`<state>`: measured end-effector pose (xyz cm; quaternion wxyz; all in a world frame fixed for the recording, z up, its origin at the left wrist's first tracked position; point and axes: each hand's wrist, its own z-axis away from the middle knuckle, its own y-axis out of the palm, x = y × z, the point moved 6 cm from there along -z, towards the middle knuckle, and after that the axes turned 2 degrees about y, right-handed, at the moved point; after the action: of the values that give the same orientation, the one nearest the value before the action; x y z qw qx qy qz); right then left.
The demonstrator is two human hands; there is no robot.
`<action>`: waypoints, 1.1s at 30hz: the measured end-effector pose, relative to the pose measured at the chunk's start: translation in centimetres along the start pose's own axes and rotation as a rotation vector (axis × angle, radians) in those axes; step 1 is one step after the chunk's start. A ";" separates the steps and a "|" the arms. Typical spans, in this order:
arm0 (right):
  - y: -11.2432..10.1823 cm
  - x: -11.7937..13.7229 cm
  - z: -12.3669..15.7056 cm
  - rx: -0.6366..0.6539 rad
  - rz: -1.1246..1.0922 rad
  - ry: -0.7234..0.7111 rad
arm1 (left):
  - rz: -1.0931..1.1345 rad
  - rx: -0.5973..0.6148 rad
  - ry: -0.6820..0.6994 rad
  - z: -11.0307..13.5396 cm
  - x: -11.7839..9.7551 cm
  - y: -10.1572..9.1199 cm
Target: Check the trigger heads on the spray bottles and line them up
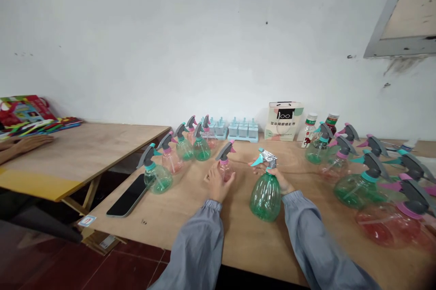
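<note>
Head view — green bottle [265,197] is gripped by right hand [278,180], pink bottle [225,169] just beside it by left hand [217,184]; other bottles [157,177] are left untouched.

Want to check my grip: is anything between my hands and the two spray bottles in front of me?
Nothing visible. The left hand cups the pink spray bottle; the right hand grips the green spray bottle at its neck.

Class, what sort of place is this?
Likely a small workshop or packing room: the left hand holds a pink spray bottle, the right hand a green spray bottle, among rows more on a plywood table.
</note>
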<state>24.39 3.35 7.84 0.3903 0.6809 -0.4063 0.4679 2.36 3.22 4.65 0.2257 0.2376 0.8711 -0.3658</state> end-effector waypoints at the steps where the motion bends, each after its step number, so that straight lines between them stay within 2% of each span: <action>1: -0.1 -0.1 0.0 -0.012 0.001 -0.002 | -0.001 -0.002 -0.002 0.0 0.0 0.0; 6: -0.7 -0.4 0.2 -0.118 0.021 -0.052 | -0.023 -0.007 -0.011 0.0 0.0 0.2; 12: 0.1 -0.8 0.2 0.020 -0.003 -0.021 | -0.035 -0.015 0.007 0.0 0.2 0.3; 17: 0.0 -0.6 0.2 -0.062 0.029 -0.016 | -0.020 -0.004 0.008 0.0 0.2 0.3; 23: -0.1 -1.0 0.2 -0.022 0.010 -0.016 | -0.016 0.015 0.003 0.0 0.0 0.1; 29: -0.8 -1.6 -0.1 -0.087 -0.034 -0.015 | -0.005 0.013 -0.005 0.0 0.1 0.2; 33: -0.9 -1.6 -0.1 -0.071 -0.021 0.020 | 0.003 0.020 0.000 0.0 0.1 0.3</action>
<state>24.81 4.07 6.17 0.4230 0.6662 -0.4117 0.4558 2.43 3.43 4.41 0.2238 0.2414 0.8670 -0.3742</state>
